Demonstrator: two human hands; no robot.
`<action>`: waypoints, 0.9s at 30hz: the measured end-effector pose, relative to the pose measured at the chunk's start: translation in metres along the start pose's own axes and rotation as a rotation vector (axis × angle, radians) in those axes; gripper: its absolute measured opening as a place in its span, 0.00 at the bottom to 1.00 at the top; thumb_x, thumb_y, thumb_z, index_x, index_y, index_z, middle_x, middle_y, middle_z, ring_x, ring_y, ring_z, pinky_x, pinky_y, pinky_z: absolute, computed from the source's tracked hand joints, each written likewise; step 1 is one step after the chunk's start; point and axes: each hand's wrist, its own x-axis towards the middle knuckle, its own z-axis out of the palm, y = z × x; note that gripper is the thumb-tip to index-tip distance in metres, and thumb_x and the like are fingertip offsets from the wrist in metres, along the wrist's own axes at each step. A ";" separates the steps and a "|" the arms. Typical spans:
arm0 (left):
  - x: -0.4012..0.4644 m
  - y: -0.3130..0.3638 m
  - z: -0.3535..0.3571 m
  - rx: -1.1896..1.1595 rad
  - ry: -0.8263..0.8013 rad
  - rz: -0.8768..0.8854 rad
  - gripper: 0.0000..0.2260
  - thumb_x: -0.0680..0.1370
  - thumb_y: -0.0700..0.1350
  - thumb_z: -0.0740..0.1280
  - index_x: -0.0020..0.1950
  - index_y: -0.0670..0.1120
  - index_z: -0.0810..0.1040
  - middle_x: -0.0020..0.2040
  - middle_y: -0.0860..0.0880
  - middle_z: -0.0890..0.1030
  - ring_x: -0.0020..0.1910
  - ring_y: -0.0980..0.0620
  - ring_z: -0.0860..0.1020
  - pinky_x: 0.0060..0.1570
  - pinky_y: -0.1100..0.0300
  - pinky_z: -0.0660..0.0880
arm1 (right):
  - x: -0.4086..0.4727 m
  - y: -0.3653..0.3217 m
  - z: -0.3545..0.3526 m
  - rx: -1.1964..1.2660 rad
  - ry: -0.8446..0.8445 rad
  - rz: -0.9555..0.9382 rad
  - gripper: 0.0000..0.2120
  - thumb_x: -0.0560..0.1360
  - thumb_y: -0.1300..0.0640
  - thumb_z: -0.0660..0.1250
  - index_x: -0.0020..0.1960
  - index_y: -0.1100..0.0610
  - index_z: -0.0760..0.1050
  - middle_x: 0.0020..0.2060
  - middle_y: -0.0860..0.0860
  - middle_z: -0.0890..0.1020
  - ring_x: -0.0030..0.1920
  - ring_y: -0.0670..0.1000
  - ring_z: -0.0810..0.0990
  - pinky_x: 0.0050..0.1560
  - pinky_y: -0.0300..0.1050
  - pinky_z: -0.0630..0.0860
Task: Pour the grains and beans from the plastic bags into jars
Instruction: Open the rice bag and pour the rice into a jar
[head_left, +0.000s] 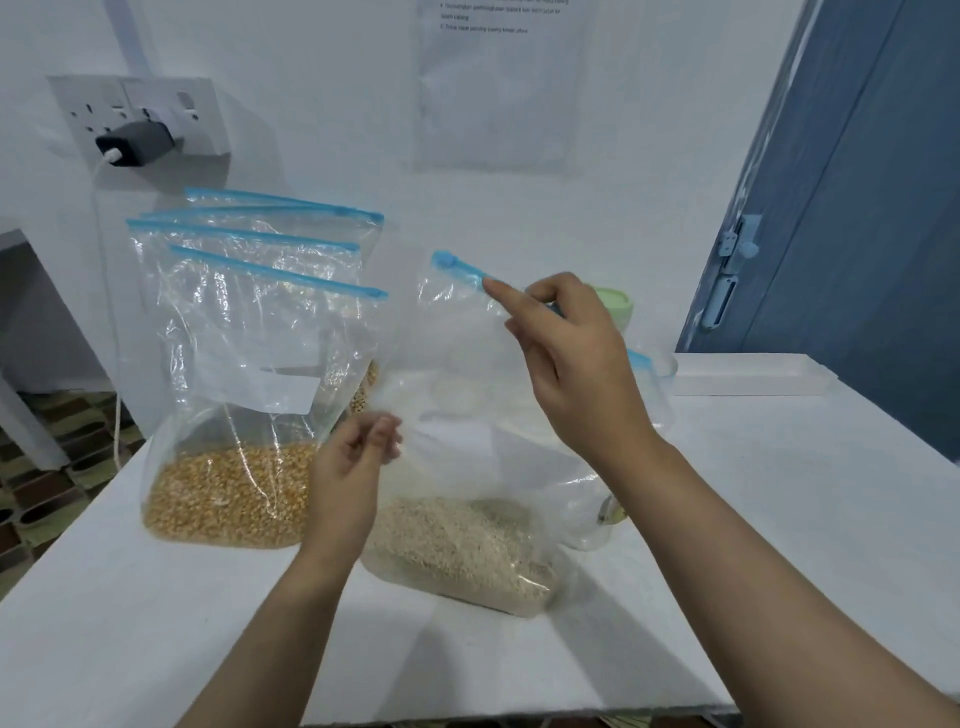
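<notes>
The rice bag (467, 540) stands near the desk's (779, 519) front edge, its blue zip strip (462, 270) running left to right up top. The right hand (576, 364) pinches the zip strip – the left hand (348, 467), fingers curled, pinches the bag's side lower down.

A flat white surface (779, 519) carries clear plastic zip bags with blue seals: one holding yellow corn kernels (228, 499), one holding pale beige grain (462, 551), others standing behind. A shallow white rectangular tray (748, 376) lies at its far edge.
</notes>
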 end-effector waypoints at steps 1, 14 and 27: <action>0.006 0.007 -0.001 -0.023 0.006 0.016 0.04 0.77 0.47 0.66 0.46 0.49 0.81 0.36 0.56 0.83 0.38 0.61 0.79 0.44 0.67 0.77 | 0.005 -0.003 -0.003 -0.005 0.028 -0.007 0.20 0.78 0.70 0.63 0.67 0.59 0.77 0.47 0.54 0.74 0.48 0.47 0.74 0.47 0.52 0.76; 0.048 0.035 -0.046 0.265 -0.075 0.324 0.20 0.80 0.40 0.67 0.63 0.65 0.71 0.45 0.54 0.80 0.51 0.52 0.80 0.60 0.61 0.73 | -0.010 -0.031 0.005 0.038 0.145 0.128 0.22 0.77 0.73 0.65 0.69 0.61 0.75 0.45 0.52 0.71 0.44 0.33 0.69 0.49 0.22 0.63; 0.008 -0.036 -0.074 0.531 0.155 -0.006 0.28 0.81 0.57 0.59 0.79 0.60 0.53 0.78 0.46 0.57 0.77 0.49 0.56 0.71 0.49 0.57 | -0.030 -0.037 0.007 0.041 0.121 0.153 0.23 0.77 0.73 0.65 0.70 0.61 0.74 0.45 0.53 0.72 0.44 0.39 0.70 0.49 0.25 0.66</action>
